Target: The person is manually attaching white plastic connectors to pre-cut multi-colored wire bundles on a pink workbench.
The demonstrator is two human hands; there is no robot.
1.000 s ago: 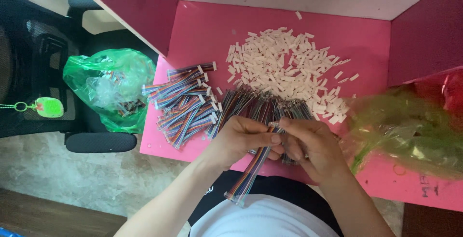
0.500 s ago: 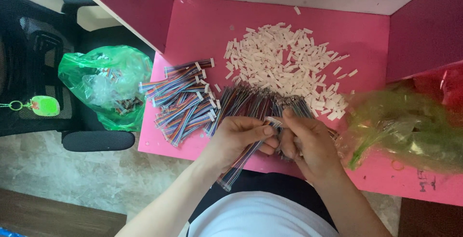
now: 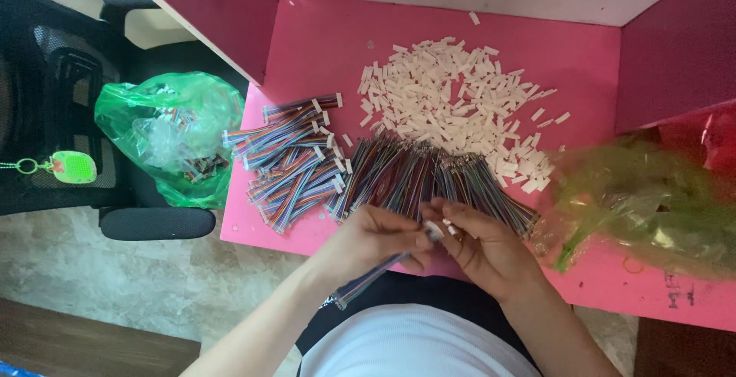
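Left hand (image 3: 376,240) pinches ribbon cable (image 3: 368,281) at near table edge; right hand (image 3: 483,248) pinches white connector (image 3: 435,230) at its tip. Loose wire bundle (image 3: 429,177) just beyond, white connector pile (image 3: 460,101) far.

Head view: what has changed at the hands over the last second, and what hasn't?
The ribbon cable in the left hand has slid up through the grip, so less of it hangs toward the lap. The right hand stays against it, pinching a small white connector at the cable's end. Nothing was let go. The white connector heap, both cable piles and the green bags lie as before.
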